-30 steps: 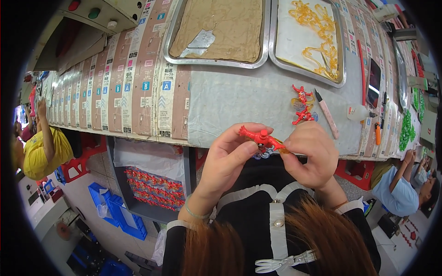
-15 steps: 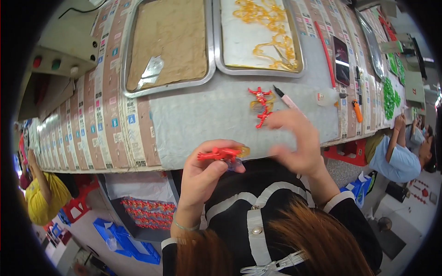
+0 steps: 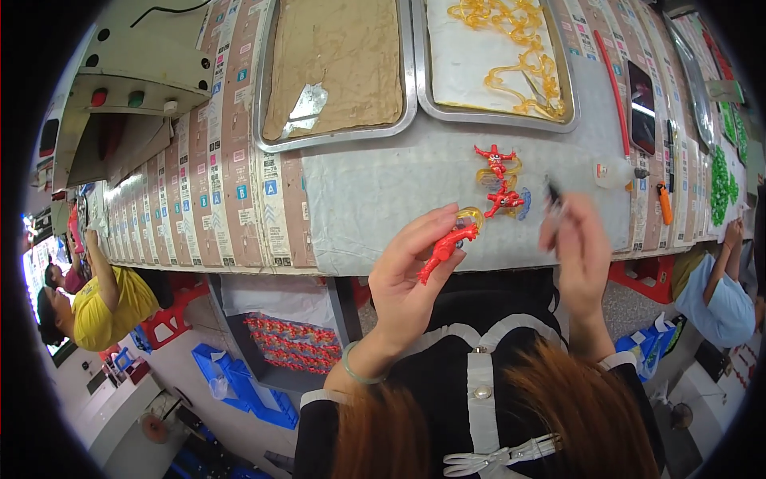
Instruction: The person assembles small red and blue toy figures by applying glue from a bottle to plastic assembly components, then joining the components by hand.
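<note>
Left hand (image 3: 408, 275) pinches a red figurine (image 3: 444, 252); right hand (image 3: 582, 249), blurred, grips a black-tipped pen (image 3: 554, 192) near two matching figurines (image 3: 503, 200).

Brown-white table covering (image 3: 287, 231): small print, single white letters in blue squares (image 3: 242, 192).
</note>
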### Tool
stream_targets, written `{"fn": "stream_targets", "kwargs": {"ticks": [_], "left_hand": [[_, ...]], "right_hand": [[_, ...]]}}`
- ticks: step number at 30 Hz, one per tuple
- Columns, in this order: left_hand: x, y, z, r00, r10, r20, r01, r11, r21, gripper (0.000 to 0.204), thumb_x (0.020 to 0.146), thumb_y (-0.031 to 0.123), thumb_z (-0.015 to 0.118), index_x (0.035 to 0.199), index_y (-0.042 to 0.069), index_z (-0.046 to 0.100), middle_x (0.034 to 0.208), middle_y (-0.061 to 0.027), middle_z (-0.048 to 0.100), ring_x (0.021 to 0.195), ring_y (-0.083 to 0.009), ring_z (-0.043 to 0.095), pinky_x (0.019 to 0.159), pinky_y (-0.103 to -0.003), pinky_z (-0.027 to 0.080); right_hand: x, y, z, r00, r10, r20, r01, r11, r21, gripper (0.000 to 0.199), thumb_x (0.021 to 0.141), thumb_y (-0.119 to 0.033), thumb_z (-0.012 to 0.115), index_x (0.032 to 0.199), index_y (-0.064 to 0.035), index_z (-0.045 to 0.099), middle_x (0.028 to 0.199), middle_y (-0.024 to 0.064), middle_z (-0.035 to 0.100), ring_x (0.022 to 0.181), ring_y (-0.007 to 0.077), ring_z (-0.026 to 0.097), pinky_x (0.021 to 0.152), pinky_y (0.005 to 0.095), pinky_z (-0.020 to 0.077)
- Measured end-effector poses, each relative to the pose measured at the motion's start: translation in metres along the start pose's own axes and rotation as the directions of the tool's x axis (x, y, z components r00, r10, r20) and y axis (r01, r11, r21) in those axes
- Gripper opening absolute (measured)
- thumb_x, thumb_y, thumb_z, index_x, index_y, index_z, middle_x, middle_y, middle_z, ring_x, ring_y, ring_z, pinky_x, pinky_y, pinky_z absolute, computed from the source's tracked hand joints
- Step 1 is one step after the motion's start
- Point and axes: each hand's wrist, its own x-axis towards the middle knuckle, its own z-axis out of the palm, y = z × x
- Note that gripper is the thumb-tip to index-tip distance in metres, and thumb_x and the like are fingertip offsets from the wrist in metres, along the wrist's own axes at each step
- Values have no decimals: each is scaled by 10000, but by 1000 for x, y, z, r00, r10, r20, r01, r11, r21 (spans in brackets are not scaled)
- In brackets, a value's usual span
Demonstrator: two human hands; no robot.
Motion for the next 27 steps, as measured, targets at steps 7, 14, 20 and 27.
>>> {"fn": "stream_targets", "kwargs": {"ticks": [7,14,20,27], "left_hand": [[3,3,0,980,200,13,-197,953,230,319,715,-63,555,1027,-22,499,1077,-190,486,1006,-235,478,830,-299,402],[3,5,-3,976,214,44,-218,938,270,312,737,-43,545,1041,-24,477,1099,-196,469,1038,-243,456,860,-308,381],[3,5,-1,974,220,-58,-195,937,291,321,678,-44,603,990,-22,534,1035,-187,524,957,-239,518,810,-290,408],[3,5,-2,964,258,-57,-215,892,398,343,662,-49,615,994,-13,541,1024,-181,536,943,-237,533,805,-281,413]], "right_hand": [[2,-16,25,907,-249,339,338,911,-237,254,732,-51,552,981,-12,515,660,97,516,536,224,511,483,289,418],[1,-14,28,913,-226,339,319,915,-248,225,744,-61,543,962,-14,516,686,93,529,541,220,520,476,283,415],[1,-14,30,909,-210,360,308,920,-241,220,749,-65,539,962,-13,519,694,91,533,531,210,515,469,276,411],[4,-17,28,905,-139,401,225,958,-177,215,754,-58,530,963,-8,515,700,98,534,543,217,517,509,279,415]]}}
